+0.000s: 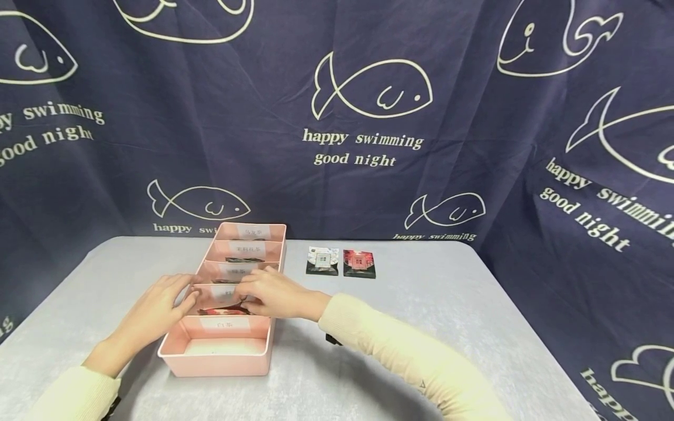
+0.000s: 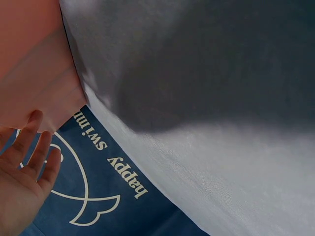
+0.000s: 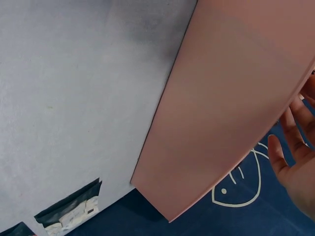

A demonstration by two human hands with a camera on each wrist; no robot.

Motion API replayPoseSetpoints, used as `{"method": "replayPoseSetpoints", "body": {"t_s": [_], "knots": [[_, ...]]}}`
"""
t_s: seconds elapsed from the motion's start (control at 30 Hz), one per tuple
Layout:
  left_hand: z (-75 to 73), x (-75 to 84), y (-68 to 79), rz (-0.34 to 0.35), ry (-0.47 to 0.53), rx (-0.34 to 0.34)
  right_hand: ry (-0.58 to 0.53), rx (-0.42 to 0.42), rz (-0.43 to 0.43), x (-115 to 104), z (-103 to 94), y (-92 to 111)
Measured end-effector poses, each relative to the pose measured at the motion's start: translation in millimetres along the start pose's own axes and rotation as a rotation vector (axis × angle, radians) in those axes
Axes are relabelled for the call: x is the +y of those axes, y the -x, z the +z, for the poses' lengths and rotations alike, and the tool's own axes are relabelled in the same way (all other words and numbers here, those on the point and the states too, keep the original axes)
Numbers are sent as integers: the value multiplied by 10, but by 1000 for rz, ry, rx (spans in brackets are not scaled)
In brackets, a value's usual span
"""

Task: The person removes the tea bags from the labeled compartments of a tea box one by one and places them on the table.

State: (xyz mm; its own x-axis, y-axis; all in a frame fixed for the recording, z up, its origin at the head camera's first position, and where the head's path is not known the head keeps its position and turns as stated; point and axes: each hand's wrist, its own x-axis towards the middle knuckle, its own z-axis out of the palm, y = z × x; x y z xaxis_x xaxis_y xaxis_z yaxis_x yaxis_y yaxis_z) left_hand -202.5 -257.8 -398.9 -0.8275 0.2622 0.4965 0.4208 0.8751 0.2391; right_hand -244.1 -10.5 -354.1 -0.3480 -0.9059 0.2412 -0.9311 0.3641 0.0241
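A long pink box [image 1: 218,366] with labelled dividers stands on the table, its compartments running away from me. In its second compartment from the front lies a red sachet [image 1: 218,311], partly covered by my right hand [image 1: 279,292]. That hand reaches in over the right rim, fingertips bent down at the sachet's right end; whether they pinch it I cannot tell. My left hand [image 1: 158,307] lies over the left rim by the same compartment, fingers loosely bent and thumb inside. The left wrist view shows its fingers [image 2: 37,160] spread beside the box's outer wall.
Right of the box, a white-and-black sachet [image 1: 323,260] and a red-and-black sachet [image 1: 360,263] lie side by side on the grey table [image 1: 421,310]. Dark sachets show in farther compartments. A navy fish-print curtain [image 1: 368,193] hangs behind the table.
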Motion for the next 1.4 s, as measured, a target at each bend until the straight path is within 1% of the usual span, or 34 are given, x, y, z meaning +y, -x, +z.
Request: {"method": "replayPoseSetpoints", "body": {"t_s": [0.27, 0.47, 0.6, 0.73, 0.93, 1.03, 1.27, 1.4], "knots": [[-18, 11, 9, -2, 18, -10, -17, 3, 15, 17, 67, 6], [-12, 11, 9, 0, 22, -5, 15, 8, 36, 17, 106, 18], [-2, 8, 12, -5, 19, -5, 31, 32, 48, 11, 120, 26], [-3, 16, 14, -14, 15, -9, 37, 81, 56, 8, 140, 34], [0, 25, 16, -24, 20, -18, 12, 152, 93, 11, 162, 42], [7, 21, 15, -28, 24, -22, 12, 162, 117, 8, 156, 44], [9, 16, 15, -28, 26, -23, -10, 154, 174, 5, 134, 44], [4, 16, 13, -25, 19, -17, -23, 170, 190, 9, 97, 52]]}}
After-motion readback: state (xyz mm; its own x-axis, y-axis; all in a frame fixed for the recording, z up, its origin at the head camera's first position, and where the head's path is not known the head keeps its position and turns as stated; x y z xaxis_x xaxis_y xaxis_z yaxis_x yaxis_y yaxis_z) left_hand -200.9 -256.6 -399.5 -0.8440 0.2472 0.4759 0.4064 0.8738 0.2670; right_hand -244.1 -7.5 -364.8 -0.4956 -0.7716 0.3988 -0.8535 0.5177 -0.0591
